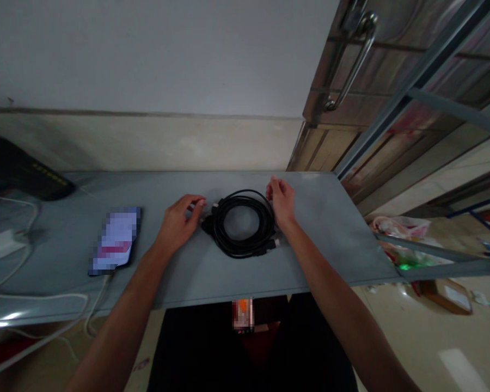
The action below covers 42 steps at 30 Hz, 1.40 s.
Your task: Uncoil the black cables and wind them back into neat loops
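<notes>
A coiled black cable [265, 239] lies on the grey tabletop, wound in several loops with its dark connectors at the left and lower right of the ring. Just left of the coil is my left hand [182, 220], its thumb and index fingertips brought together with nothing visible between them. My right hand [282, 201] rests at the coil's upper right side, very close to the loops; whether it touches them I cannot tell. Its fingers are curled in, and no object shows in them.
On the left, a phone [116, 239] with a white cord plugged in lies on the table [212, 280]. Farther left are a black cylindrical item [28, 169] and a white adapter [0, 245]. A metal frame post [392, 114] and door handle [357, 62] stand at right.
</notes>
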### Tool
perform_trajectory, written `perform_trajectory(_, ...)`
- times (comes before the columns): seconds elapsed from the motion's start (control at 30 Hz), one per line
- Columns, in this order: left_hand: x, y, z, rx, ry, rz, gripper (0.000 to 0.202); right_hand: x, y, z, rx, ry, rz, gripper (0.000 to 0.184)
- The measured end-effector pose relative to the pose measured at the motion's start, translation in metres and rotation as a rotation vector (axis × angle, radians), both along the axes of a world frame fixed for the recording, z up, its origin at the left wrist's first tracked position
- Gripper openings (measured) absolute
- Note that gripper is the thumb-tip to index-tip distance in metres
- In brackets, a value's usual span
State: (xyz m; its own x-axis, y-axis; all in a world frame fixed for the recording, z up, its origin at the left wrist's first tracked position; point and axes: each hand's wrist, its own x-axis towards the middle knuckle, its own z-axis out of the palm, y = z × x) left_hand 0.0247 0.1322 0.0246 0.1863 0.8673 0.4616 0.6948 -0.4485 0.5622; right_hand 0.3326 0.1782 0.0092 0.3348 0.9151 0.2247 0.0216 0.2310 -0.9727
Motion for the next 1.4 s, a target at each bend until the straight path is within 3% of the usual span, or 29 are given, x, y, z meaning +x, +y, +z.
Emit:
perform_trajectory(0.53,0.001,-0.001,0.001,-0.001,0.013,-0.002,0.038,-0.001,0.001,-0.001,0.009,-0.015,0.000,0.068)
perform_trajectory(0.7,0.000,0.000,0.001,-0.013,-0.004,-0.004,0.039,0.000,-0.006,0.011,0.040,-0.101,-0.011,0.067)
perform_trajectory(0.8,0.000,-0.001,0.002,-0.018,-0.019,0.000,0.040,0.000,-0.029,0.030,0.150,-0.303,0.025,0.060)
perform_trajectory(0.93,0.001,-0.003,0.003,-0.028,-0.049,-0.031,0.041,-0.010,-0.084,0.055,0.297,-0.699,0.242,0.047)
perform_trajectory(1.0,0.001,-0.003,0.003,-0.029,-0.050,-0.048,0.041,-0.018,-0.110,0.059,0.310,-0.915,0.343,0.060)
perform_trajectory(1.1,0.001,-0.003,0.001,-0.021,-0.042,-0.059,0.041,-0.031,-0.132,0.049,0.265,-1.180,0.407,0.087)
perform_trajectory(1.27,-0.001,-0.002,-0.003,-0.013,-0.062,-0.060,0.040,-0.034,-0.129,0.016,0.278,-1.399,0.403,0.056)
perform_trajectory(1.4,-0.002,-0.001,-0.006,-0.019,-0.078,-0.057,0.039,-0.010,-0.118,0.007,0.337,-1.455,0.376,0.052)
